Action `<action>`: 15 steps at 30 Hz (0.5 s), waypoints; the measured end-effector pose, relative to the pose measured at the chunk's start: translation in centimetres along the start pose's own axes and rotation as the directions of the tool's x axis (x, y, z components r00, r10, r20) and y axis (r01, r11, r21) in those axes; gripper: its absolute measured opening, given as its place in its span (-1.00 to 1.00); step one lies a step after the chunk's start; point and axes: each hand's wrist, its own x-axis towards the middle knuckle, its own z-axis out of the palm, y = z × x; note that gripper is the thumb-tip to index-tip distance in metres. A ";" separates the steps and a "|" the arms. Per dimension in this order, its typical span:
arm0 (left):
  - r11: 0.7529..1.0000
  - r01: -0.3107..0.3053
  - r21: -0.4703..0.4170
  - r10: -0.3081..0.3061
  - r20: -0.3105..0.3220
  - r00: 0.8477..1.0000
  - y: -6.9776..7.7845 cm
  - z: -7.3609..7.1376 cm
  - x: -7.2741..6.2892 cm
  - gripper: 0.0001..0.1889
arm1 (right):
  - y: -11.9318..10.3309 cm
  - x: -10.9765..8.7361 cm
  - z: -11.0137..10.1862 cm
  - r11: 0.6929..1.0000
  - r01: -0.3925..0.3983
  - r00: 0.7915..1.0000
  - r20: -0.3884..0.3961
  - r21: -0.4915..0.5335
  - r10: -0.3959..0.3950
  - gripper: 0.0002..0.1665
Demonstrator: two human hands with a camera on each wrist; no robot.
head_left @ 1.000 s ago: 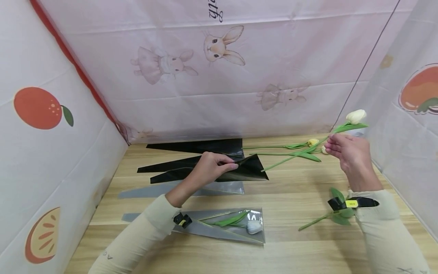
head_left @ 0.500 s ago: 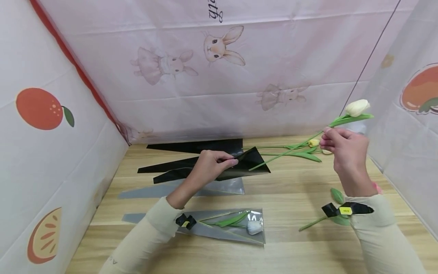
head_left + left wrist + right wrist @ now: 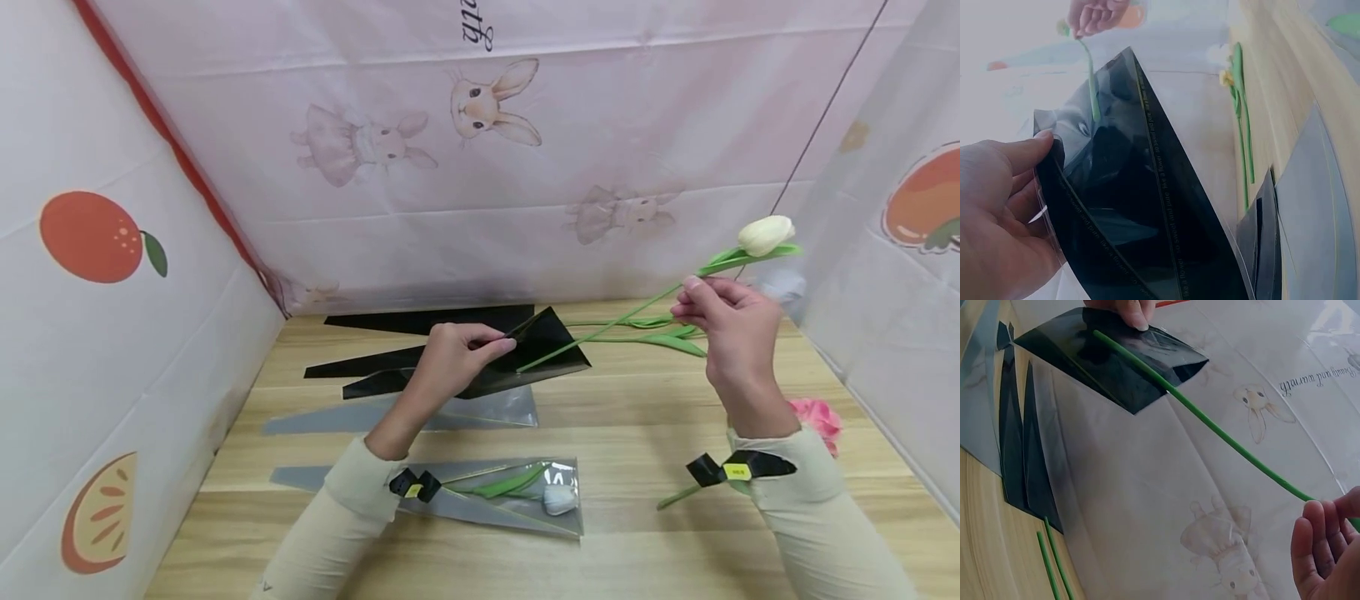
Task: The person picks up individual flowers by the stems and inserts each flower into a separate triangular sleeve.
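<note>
My left hand (image 3: 450,358) pinches a black flower sleeve (image 3: 557,327) at its upper edge, above the table, with the wide end toward the right. Between thumb and fingertips of my right hand (image 3: 738,333) is the green stem of a white tulip (image 3: 765,236), held just below the leaves. The tulip slants, bloom up at right. Its stem's lower end overlaps the sleeve's wide mouth. In the left wrist view the sleeve (image 3: 1125,181) has a see-through front edge and gold lettering. The right wrist view shows the long bare stem (image 3: 1229,440) reaching across the sleeve (image 3: 1129,381).
More black sleeves (image 3: 435,321) lie at the back, near tulips with green leaves (image 3: 667,339). In front are a grey sleeve (image 3: 502,408) and another sleeve (image 3: 480,508) containing a pale blue tulip (image 3: 558,498). A pink flower (image 3: 819,421) lies partly under my right wrist. Fabric walls surround the table.
My right hand has moved left with the tulip, carrying the stem's end farther over the sleeve. My left hand has raised and tilted the sleeve's wide end. The pink flower has come into view.
</note>
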 end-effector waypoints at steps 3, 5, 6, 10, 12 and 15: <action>1.000 0.008 -0.009 -0.008 -0.004 1.000 0.0 -0.1 0.0 -0.82 | 0.3 -0.4 0.5 1.000 0.018 1.000 0.011 0.006 -0.018 -0.91; 1.000 0.012 -0.009 -0.012 0.000 1.000 0.0 -0.2 -0.1 -0.82 | 0.4 -0.7 0.9 0.999 0.026 0.999 0.020 0.019 -0.027 -0.93; 1.000 0.015 -0.012 -0.015 0.001 1.000 0.0 -0.2 -0.1 -0.82 | 0.5 -0.8 1.1 0.999 0.028 0.999 0.024 0.026 -0.029 -0.93; 0.999 0.030 -0.029 -0.030 -0.006 1.000 0.0 -0.3 -0.2 -0.84 | 0.9 -1.4 1.9 0.999 0.029 0.999 0.038 0.031 -0.030 -0.94; 0.999 0.035 -0.040 -0.035 -0.011 0.999 0.1 -0.4 -0.2 -0.85 | 1.1 -1.8 2.3 0.999 0.029 0.999 0.045 0.017 -0.030 -0.94; 0.998 0.037 -0.046 -0.038 -0.017 0.999 0.1 -0.5 -0.2 -0.85 | 1.3 -2.2 2.8 0.999 0.040 0.998 0.057 -0.015 -0.039 -0.92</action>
